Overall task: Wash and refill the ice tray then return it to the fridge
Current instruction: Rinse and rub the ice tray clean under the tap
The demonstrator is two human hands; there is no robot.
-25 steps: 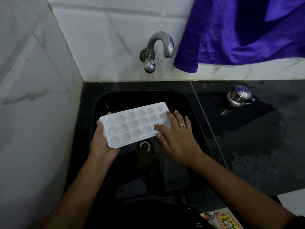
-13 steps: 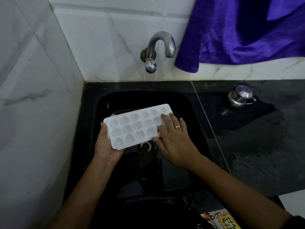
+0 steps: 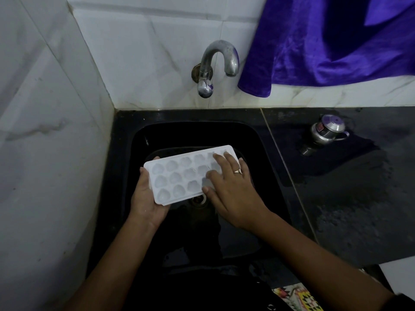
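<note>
Two hands are used to wash: the ice tray [image 3: 177, 176] is gripped by the left hand [image 3: 146, 199], rubbed by the flat right hand [image 3: 233, 194]; the tap [image 3: 219, 57] should be opened next.

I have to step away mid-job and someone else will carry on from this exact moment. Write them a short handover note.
Left hand: grips the left end of the ice tray from beneath, fingers curled round its edge.
Right hand: fingers straight, lying flat on the tray's right part.
Tray: held above the drain of the black sink, below the tap; no water shows running.
Done: the tray is at the sink. How far the wash has got cannot be told.
Left: finish washing, refill at the tap, return it to the fridge, which is out of view.
</note>
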